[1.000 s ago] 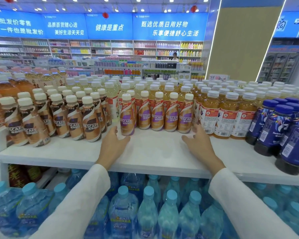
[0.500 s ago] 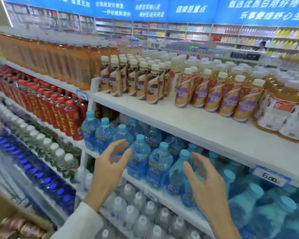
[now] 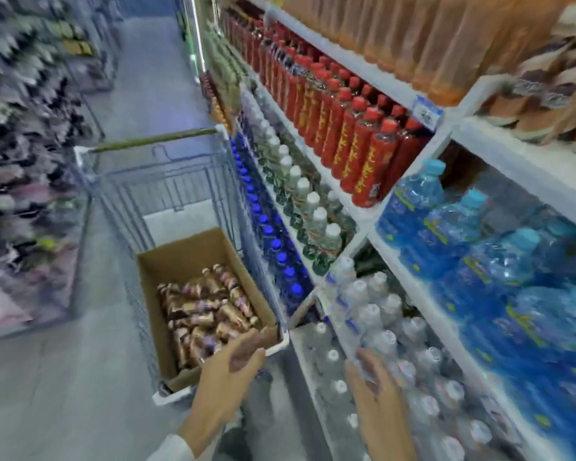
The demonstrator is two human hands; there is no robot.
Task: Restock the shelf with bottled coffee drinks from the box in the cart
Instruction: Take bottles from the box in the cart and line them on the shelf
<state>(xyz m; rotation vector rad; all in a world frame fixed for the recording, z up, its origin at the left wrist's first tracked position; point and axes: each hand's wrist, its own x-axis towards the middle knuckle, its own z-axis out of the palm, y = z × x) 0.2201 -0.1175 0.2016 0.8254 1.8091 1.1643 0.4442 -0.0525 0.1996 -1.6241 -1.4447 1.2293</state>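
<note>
The shelf [image 3: 519, 154] runs along my right and the cart [image 3: 180, 184] is parked just beside it, I judge so that the box [image 3: 187, 257] is only a turn away. The coffee bottles [image 3: 203, 311] lie loose on their sides in the box's near half. Both hands are empty with fingers loose and apart: the left hand [image 3: 226, 371] is over the box's near corner, probably to pick, and the right hand [image 3: 376, 397] hangs before the low water bottles [image 3: 363, 294].

Bare left hand [image 3: 226, 371], white sleeve cuff [image 3: 173, 449] at its wrist, bare right hand [image 3: 376, 394]
</note>
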